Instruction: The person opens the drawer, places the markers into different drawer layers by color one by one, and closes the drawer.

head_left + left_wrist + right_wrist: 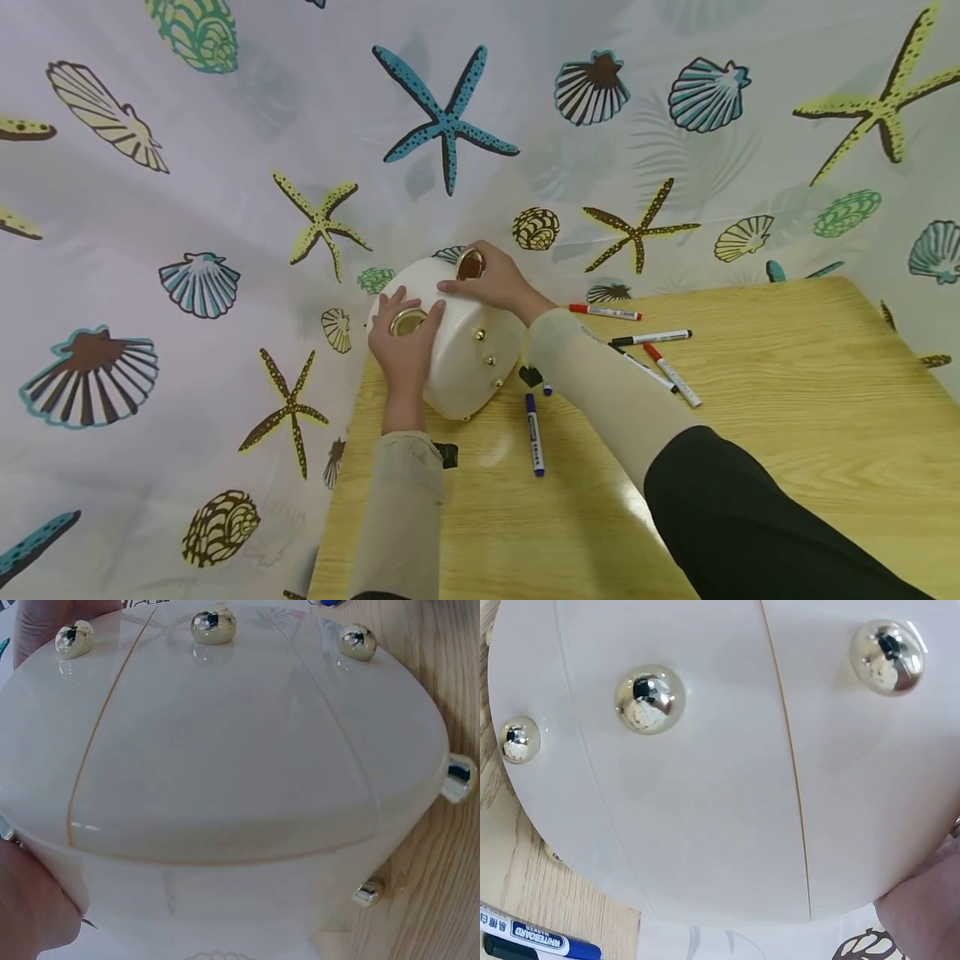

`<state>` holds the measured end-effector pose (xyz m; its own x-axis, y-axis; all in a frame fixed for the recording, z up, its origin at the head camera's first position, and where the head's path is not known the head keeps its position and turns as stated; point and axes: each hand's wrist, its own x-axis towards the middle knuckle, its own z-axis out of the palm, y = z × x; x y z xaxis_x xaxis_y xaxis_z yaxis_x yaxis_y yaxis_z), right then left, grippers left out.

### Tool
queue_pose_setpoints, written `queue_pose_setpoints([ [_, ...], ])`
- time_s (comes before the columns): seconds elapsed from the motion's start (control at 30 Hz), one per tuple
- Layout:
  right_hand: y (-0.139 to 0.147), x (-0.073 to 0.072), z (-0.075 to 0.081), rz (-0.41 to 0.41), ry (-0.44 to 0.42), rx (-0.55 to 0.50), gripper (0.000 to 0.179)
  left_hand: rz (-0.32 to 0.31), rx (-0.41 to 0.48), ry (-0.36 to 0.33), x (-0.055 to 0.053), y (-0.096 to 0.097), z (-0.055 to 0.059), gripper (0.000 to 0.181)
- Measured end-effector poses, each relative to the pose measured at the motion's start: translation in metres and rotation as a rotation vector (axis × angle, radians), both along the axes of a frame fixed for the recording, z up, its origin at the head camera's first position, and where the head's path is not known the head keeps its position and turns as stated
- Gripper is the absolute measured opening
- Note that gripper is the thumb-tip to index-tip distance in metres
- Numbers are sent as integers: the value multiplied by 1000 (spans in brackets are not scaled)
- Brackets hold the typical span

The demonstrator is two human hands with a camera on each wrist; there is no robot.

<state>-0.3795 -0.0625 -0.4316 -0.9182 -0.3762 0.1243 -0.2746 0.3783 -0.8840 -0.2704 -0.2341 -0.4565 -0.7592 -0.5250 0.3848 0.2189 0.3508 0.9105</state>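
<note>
A glossy white rounded container with gold ball knobs stands at the table's far left, against the patterned cloth. My left hand holds its near left part, thumb and fingers on either side of a gold ring. With my right hand I grip the far part, the hand bent about a second gold ring. Thin seam lines cross the white wall in the left wrist view. Part of a hand touches its edge in the right wrist view. Several fingertips are hidden.
Several whiteboard markers lie right of the container: a blue one nearby, red ones and a black one farther right. Another blue marker is partly hidden under the right forearm. The wooden table meets hanging cloth behind.
</note>
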Motion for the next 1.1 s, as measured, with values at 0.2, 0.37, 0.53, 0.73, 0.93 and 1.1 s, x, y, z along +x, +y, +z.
queue_pose_setpoints([
  [0.2,0,-2,-4,15,-85,-49,69,-18,94,-34,-2,-1,-5,39],
  [0.37,1,-1,-9,26,-122,-47,55,-42,143,-84,-1,-4,-8,41],
  [0.53,2,0,-8,23,-123,-29,56,-52,155,-92,0,-3,-6,39],
  [0.73,2,0,-4,12,-113,5,58,-27,141,-84,1,-1,-1,32],
  [0.93,1,1,-5,14,-115,10,57,-18,152,-87,2,-1,0,31],
  [1.1,2,3,-6,23,-125,10,56,9,155,-133,6,0,-1,30],
])
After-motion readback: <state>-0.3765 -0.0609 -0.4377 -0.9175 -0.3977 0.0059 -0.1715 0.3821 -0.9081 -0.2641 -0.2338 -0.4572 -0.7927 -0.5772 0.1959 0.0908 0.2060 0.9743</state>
